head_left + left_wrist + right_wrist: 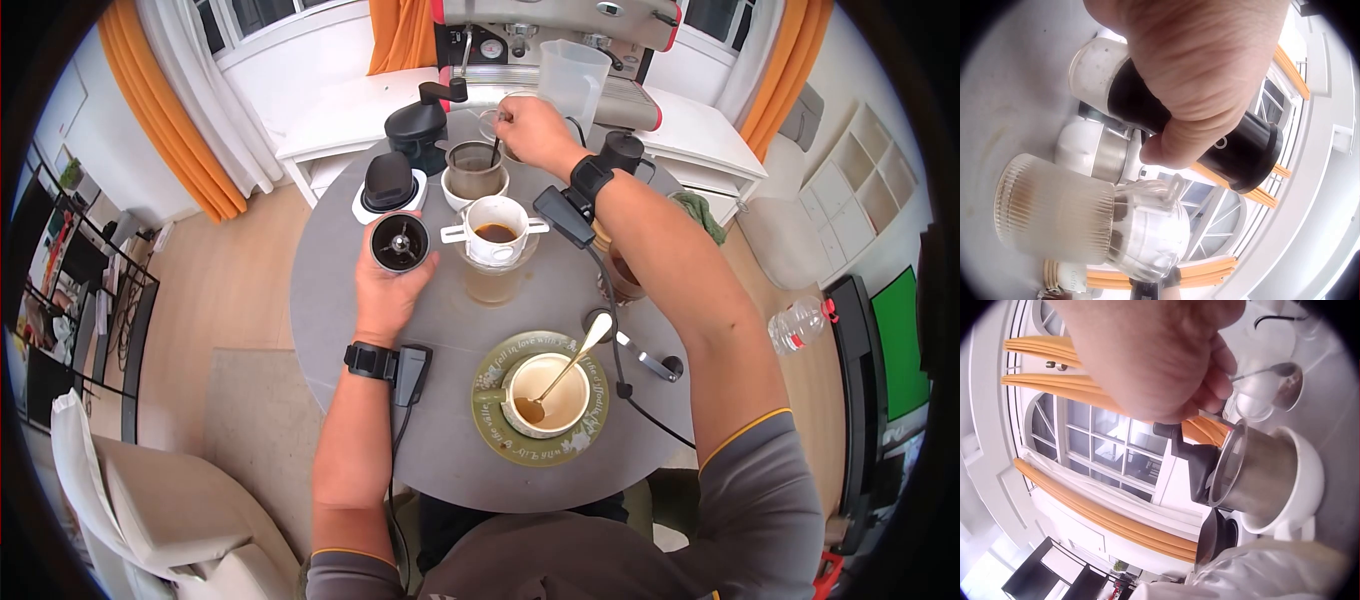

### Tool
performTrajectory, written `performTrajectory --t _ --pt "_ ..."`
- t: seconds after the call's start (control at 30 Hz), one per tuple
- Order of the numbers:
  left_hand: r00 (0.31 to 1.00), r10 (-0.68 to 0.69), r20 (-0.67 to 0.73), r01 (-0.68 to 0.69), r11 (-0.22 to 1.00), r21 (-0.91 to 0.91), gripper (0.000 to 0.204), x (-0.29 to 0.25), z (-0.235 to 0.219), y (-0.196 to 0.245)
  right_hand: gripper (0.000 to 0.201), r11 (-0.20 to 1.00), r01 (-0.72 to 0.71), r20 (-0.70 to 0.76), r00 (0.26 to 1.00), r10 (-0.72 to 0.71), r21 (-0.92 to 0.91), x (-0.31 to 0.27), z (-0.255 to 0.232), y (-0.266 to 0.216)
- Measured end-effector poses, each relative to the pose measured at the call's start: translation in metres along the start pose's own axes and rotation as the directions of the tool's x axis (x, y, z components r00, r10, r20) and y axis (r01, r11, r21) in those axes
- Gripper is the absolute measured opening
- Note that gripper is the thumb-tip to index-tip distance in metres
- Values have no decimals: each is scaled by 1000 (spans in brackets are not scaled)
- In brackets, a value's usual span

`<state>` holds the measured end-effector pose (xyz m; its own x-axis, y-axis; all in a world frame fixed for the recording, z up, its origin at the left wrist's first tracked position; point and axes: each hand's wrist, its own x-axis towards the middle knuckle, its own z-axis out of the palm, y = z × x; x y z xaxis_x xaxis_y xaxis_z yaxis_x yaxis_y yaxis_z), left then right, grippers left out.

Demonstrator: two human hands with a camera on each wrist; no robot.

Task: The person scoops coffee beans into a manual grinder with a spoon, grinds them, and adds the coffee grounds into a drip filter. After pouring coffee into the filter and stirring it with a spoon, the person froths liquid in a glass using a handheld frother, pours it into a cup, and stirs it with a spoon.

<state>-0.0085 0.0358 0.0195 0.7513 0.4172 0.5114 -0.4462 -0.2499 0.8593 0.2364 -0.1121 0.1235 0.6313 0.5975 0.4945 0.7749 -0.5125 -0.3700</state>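
Note:
My left hand grips a black cylinder, its open top facing up and a metal spindle inside. In the left wrist view, fingers wrap the cylinder, which has a pale lower part. My right hand pinches a thin dark stick above a metal cup in a white bowl. The right wrist view shows this hand beside the metal cup; its fingertips are partly hidden. A white dripper with dark liquid sits on a ribbed glass.
A green plate bears a cup with a gold spoon near the table's front. Behind stand a black hand-crank grinder, a clear pitcher and an espresso machine. A black-topped white device is at left, a brown-filled glass right.

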Motion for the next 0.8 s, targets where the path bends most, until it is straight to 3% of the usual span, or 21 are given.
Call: performTrajectory --t 0.27,0.33,0.47,0.67,0.73,0.8 --pt "1000 5 10 -5 1000 10 53 0 0 1 32 993 -80 166 984 66 81 2 13 5" --pt "999 -27 19 26 999 18 53 0 -1 0 33 999 -30 175 984 37 -43 2 11 3" --pt "999 -36 10 36 999 -2 53 0 0 -3 33 998 -42 197 979 52 -56 2 9 5" --pt "999 -37 5 37 999 -17 53 1 0 -4 33 963 -118 230 971 61 241 6 16 28" --pt "1000 -21 7 21 1000 -5 53 1 0 -4 29 782 -380 236 924 301 493 1 10 24" --pt "1000 -30 10 30 1000 2 53 1 0 -3 27 759 -417 278 907 315 499 2 -2 20"
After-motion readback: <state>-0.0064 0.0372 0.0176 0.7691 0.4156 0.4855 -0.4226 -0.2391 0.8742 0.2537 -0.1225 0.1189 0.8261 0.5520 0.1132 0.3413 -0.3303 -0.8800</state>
